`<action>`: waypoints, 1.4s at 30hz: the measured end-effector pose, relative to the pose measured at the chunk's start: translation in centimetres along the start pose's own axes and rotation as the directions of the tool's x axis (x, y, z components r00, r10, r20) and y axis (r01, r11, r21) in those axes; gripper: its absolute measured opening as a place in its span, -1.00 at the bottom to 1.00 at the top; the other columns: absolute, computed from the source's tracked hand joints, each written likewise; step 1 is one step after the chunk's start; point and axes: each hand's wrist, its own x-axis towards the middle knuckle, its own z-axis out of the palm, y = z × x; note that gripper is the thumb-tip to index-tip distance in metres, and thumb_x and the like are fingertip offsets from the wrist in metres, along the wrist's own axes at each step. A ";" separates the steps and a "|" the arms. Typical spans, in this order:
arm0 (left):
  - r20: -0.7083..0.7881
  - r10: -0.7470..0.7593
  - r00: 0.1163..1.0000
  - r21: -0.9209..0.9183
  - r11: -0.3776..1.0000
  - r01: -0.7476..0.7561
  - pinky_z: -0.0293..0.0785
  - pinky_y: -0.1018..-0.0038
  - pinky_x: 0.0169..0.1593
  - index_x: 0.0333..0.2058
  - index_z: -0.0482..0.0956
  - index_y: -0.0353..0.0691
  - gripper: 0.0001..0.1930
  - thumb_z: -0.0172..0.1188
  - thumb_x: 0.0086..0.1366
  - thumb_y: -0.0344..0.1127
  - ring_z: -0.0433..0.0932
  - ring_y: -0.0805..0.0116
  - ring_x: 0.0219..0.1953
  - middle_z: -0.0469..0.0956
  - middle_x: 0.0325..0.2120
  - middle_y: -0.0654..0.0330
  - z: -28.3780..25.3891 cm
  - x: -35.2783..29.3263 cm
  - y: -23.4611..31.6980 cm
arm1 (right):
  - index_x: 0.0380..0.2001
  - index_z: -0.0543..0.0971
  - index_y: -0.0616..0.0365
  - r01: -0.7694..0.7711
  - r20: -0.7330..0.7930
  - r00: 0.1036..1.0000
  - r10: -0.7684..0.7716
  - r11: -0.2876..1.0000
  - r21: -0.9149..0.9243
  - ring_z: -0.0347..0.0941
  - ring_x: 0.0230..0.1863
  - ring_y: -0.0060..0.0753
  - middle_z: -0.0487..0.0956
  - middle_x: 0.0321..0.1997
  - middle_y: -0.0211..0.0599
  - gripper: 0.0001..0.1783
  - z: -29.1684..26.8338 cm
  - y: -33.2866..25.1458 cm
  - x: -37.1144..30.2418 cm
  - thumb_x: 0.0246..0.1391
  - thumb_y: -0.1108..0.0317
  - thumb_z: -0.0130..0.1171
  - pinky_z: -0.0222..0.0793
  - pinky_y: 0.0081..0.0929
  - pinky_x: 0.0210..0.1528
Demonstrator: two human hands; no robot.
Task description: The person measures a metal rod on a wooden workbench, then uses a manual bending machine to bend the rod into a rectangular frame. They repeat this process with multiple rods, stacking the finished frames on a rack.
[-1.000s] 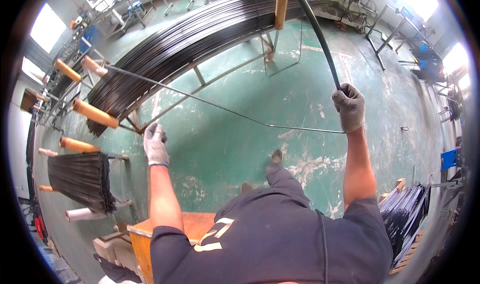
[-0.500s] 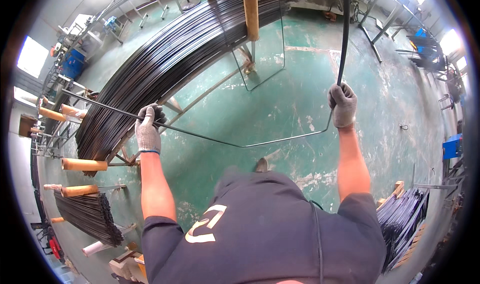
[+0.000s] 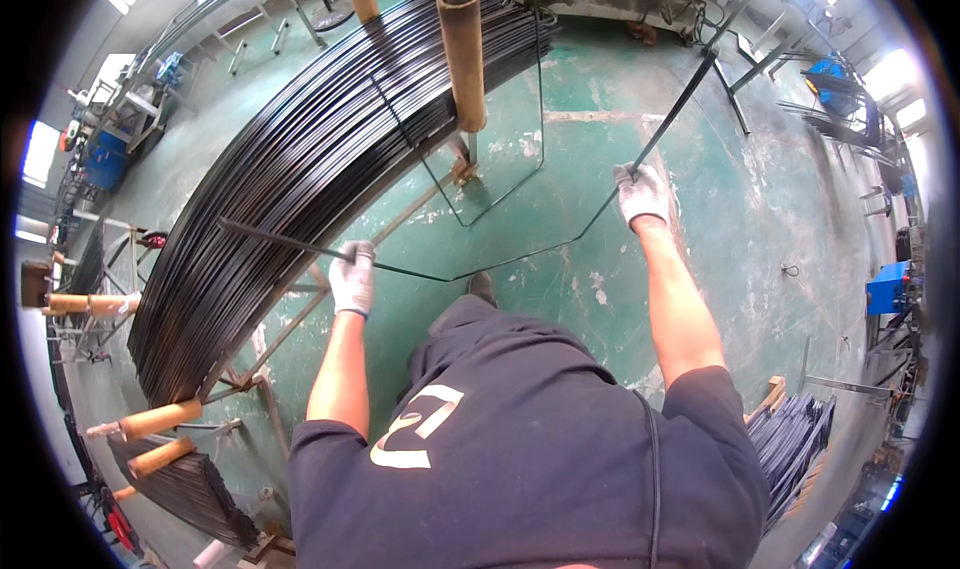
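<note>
Both gloved hands hold one dark, thin metal rod [image 3: 515, 260], bent at two corners into a wide U with long arms. Around its left arm, close to the left bend, my left hand [image 3: 352, 281] is closed. My right hand [image 3: 643, 195] grips the other arm, which slants up and away past the fist. The rod's left end overlaps a big stack of long black rods [image 3: 290, 159] lying on a rack. Beyond my hands, a second bent rod [image 3: 505, 196] hangs at the stack's right end, beside an upright brown post [image 3: 462, 64].
Brown-wrapped posts [image 3: 160, 419] stick out at the rack's near left end, above another bundle of dark rods [image 3: 190, 489]. On the right lies a pile of rods [image 3: 790, 434]. A blue box [image 3: 888, 289] stands at the far right. The floor [image 3: 570, 329] is green and scuffed.
The bent rod has moved away from my body, its right arm now leaning outward to the right. My hands have come closer together. The stack appears shifted left and nearer in view.
</note>
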 end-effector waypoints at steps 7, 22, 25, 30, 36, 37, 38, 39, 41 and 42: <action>-0.052 -0.150 0.987 0.093 0.984 0.154 0.44 0.40 -0.21 -0.27 0.62 -0.32 -0.72 0.17 0.41 -0.18 0.48 0.40 -0.39 0.57 -0.49 0.14 6.6 5.9 -0.5 | -0.18 0.70 -0.04 -0.186 0.126 0.977 0.174 0.978 0.091 0.59 -0.03 0.07 0.69 -0.15 -0.09 -0.61 3.2 -2.6 9.6 0.20 -0.07 0.13 0.49 -0.10 0.05; -0.334 -0.423 0.842 0.128 0.865 0.485 0.48 0.36 -0.10 -0.22 0.64 -0.32 -0.68 0.18 0.36 -0.12 0.56 0.31 -0.30 0.65 -0.37 0.06 14.9 12.4 2.5 | -0.16 0.72 -0.02 -0.087 0.491 0.871 0.033 0.992 0.088 0.57 0.03 0.07 0.67 -0.10 -0.03 -0.56 15.6 -1.3 28.3 0.20 -0.05 0.00 0.46 -0.14 0.14; -0.343 -0.498 0.797 0.056 0.836 0.546 0.49 0.37 -0.09 -0.17 0.65 -0.31 -0.68 0.17 0.37 -0.13 0.59 0.30 -0.28 0.67 -0.34 0.07 16.5 12.1 1.3 | -0.14 0.70 0.01 -0.035 0.538 0.843 0.015 0.999 0.027 0.57 0.03 0.06 0.67 -0.10 -0.03 -0.55 17.0 -0.7 30.2 0.20 -0.03 0.00 0.47 -0.15 0.13; -0.306 -0.536 0.787 0.071 0.811 0.581 0.49 0.34 -0.07 -0.17 0.65 -0.29 -0.67 0.15 0.37 -0.11 0.61 0.23 -0.26 0.67 -0.32 0.02 18.1 12.6 -0.9 | -0.13 0.70 0.03 -0.031 0.576 0.817 0.017 0.999 0.015 0.56 0.06 0.07 0.66 -0.06 -0.02 -0.53 18.9 -0.4 33.7 0.20 -0.08 0.03 0.45 -0.17 0.15; -0.328 -0.548 0.769 0.016 0.811 0.584 0.49 0.35 -0.10 -0.23 0.64 -0.32 -0.67 0.16 0.36 -0.12 0.59 0.24 -0.30 0.67 -0.36 0.05 19.6 14.2 -0.7 | -0.10 0.68 0.06 -0.069 0.578 0.813 0.066 0.997 -0.016 0.53 0.10 0.09 0.64 -0.02 0.02 -0.50 18.4 -1.1 33.3 0.24 -0.06 -0.05 0.40 -0.14 0.19; -0.314 -0.577 0.754 -0.013 0.796 0.605 0.49 0.35 -0.11 -0.22 0.65 -0.31 -0.68 0.17 0.36 -0.12 0.59 0.24 -0.30 0.67 -0.36 0.05 19.4 13.9 -0.9 | -0.09 0.68 0.06 -0.071 0.594 0.802 0.065 0.997 -0.013 0.51 0.12 0.11 0.63 0.00 0.04 -0.48 18.4 -1.3 33.2 0.27 -0.06 -0.11 0.38 -0.12 0.21; -0.295 -0.602 0.742 -0.041 0.784 0.620 0.50 0.35 -0.11 -0.22 0.65 -0.31 -0.68 0.18 0.35 -0.12 0.59 0.25 -0.31 0.67 -0.36 0.06 19.4 13.9 -1.1 | -0.08 0.67 0.06 -0.058 0.596 0.801 0.059 0.998 -0.021 0.51 0.12 0.12 0.63 0.01 0.04 -0.48 18.4 -1.4 33.2 0.27 -0.06 -0.11 0.37 -0.12 0.21; -0.275 -0.626 0.730 -0.069 0.770 0.635 0.50 0.36 -0.12 -0.22 0.66 -0.30 -0.68 0.18 0.35 -0.12 0.59 0.26 -0.31 0.68 -0.36 0.06 19.4 13.9 -1.3 | -0.08 0.67 0.07 -0.045 0.598 0.800 0.054 0.999 -0.029 0.51 0.12 0.12 0.63 0.01 0.04 -0.47 18.6 -1.5 33.2 0.27 -0.06 -0.12 0.37 -0.12 0.22; -0.290 -0.614 0.734 0.021 0.763 0.646 0.50 0.35 -0.12 -0.21 0.66 -0.29 -0.69 0.19 0.34 -0.12 0.60 0.26 -0.30 0.68 -0.36 0.06 19.3 13.9 -1.4 | -0.06 0.66 0.07 -0.016 0.603 0.797 0.032 0.999 -0.032 0.51 0.13 0.12 0.63 0.02 0.03 -0.48 19.0 -1.7 33.2 0.28 -0.05 -0.13 0.36 -0.12 0.23; -0.298 -0.606 0.737 0.067 0.757 0.650 0.50 0.35 -0.12 -0.21 0.66 -0.29 -0.69 0.20 0.34 -0.12 0.61 0.26 -0.30 0.68 -0.36 0.06 19.2 13.9 -1.4 | -0.06 0.66 0.06 -0.020 0.612 0.790 0.038 0.999 -0.036 0.51 0.13 0.12 0.63 0.03 0.03 -0.48 19.0 -1.7 33.3 0.27 -0.04 -0.13 0.36 -0.11 0.23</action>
